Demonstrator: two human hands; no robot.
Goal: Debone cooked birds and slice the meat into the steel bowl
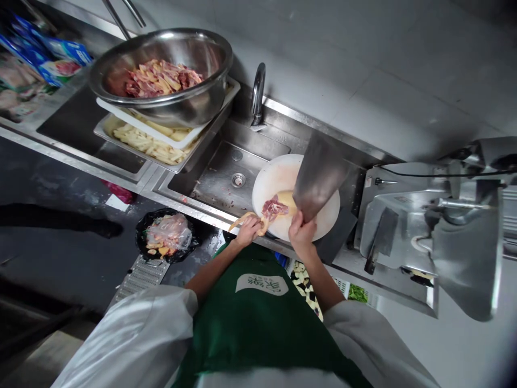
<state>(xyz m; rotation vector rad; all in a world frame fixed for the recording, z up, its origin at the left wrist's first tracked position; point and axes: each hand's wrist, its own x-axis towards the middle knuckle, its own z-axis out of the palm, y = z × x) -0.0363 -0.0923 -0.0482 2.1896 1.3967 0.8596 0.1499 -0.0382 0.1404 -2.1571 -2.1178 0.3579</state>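
Observation:
My right hand [301, 233] is closed round the handle of a broad steel cleaver [319, 178], its blade raised above a round white chopping board [274, 175]. A raw piece of poultry [271, 208] lies on the near part of the board. My left hand [247, 230] grips the pale yellow end of that piece at the board's near edge. The board rests over the right side of a steel sink [220, 178]. I wear a green apron and white sleeves.
A large steel bowl [189, 105] of cut raw meat sits on trays [161, 151] of pale strips at the left. A tap [257, 94] stands behind the sink. A black-bagged bin [166, 235] is on the floor. A steel machine [444, 231] fills the right.

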